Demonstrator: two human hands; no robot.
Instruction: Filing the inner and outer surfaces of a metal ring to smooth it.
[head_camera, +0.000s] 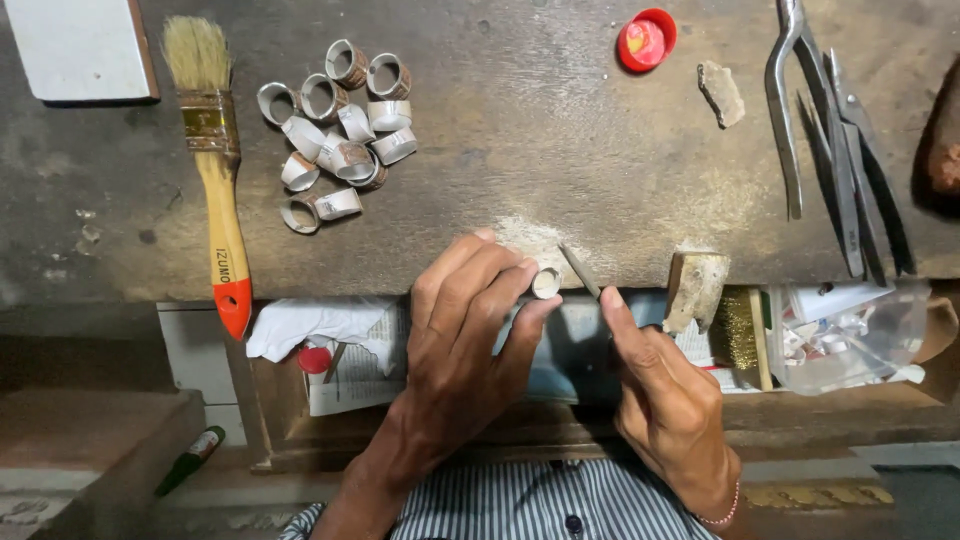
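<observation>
My left hand (462, 335) pinches a small silver ring band (546, 283) between thumb and fingertips at the bench's front edge. My right hand (665, 400) grips a thin metal file (579, 269), its tip angled up and to the left, right next to the ring. Pale metal dust lies on the bench just behind the ring. A pile of several similar silver and copper-toned ring bands (338, 130) sits on the dark worn workbench (520, 150) at the back left.
A paintbrush (215, 160) with a yellow and red handle lies left. Tongs and tweezers (835, 140) lie right, a red cap (645, 40) and a stone chip (722, 93) behind. A wooden peg (695, 288), wire brush (737, 330), plastic bag (850, 335) and papers (330, 340) sit below the edge.
</observation>
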